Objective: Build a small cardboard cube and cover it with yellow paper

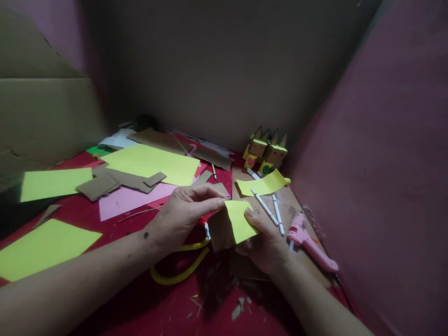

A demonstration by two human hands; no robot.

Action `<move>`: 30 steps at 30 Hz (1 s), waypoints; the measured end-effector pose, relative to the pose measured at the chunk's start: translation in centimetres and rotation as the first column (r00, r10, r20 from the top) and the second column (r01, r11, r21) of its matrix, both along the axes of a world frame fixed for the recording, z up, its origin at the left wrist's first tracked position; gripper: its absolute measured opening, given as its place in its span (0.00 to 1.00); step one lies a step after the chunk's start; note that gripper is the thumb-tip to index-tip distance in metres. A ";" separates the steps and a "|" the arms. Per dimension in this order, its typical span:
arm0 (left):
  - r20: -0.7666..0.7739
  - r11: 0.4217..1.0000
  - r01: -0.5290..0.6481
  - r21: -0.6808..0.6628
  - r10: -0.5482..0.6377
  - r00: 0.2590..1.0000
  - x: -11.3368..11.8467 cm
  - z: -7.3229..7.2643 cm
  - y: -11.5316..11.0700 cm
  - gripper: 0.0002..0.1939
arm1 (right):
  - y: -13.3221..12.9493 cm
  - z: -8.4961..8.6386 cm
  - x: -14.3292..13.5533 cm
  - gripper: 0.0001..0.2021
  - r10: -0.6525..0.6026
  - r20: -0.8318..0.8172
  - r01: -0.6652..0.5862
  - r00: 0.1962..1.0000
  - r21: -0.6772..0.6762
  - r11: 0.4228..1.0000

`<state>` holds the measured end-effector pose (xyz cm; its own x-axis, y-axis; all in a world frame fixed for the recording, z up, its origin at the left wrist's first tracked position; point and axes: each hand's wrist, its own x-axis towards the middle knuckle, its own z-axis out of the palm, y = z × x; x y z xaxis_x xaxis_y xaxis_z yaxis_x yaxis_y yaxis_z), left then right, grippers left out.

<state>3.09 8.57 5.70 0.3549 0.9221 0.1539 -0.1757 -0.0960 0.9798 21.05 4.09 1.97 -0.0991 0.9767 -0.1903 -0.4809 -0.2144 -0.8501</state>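
Observation:
A small cardboard box (221,231) with a yellow paper piece (241,221) on one side is held up above the table. My right hand (266,242) grips it from the right, thumb on the yellow face, the other fingers mostly behind. My left hand (192,207) pinches at the upper left corner of the yellow paper, thumb and forefinger together. Below my left hand lie scissors with yellow handles (180,280), partly hidden. A pink glue gun (310,242) lies to the right of my right hand, beside white markers (268,210).
Yellow sheets (150,163), pink paper (129,203) and cardboard scraps (101,184) cover the red table's left side (119,289). Two small box figures (258,148) stand at the back, near a curled yellow strip (262,184) on a cardboard mat (297,205). Walls close in behind and right.

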 end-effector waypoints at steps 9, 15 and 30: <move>-0.108 0.997 0.050 -0.067 -0.057 0.993 -0.3 -0.2 0.7 0.25 | -0.1 -0.6 0.6 0.30 -0.215 0.241 0.156 0.946 0.240 0.958; -0.220 0.989 0.096 -0.114 -0.119 0.968 0.0 -0.2 0.0 0.24 | -0.7 0.2 0.4 0.28 -0.228 0.366 0.119 0.902 0.296 0.948; -0.235 0.959 0.097 0.267 -0.033 0.972 -0.7 -0.7 0.5 0.09 | -0.3 0.1 0.7 0.41 -0.224 0.403 0.085 0.888 0.336 0.938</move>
<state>2.41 9.08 5.02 0.4674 0.8291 0.3069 0.0318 -0.3627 0.9313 21.77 3.80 2.09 0.0809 0.9887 0.1263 -0.0599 0.1313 -0.9895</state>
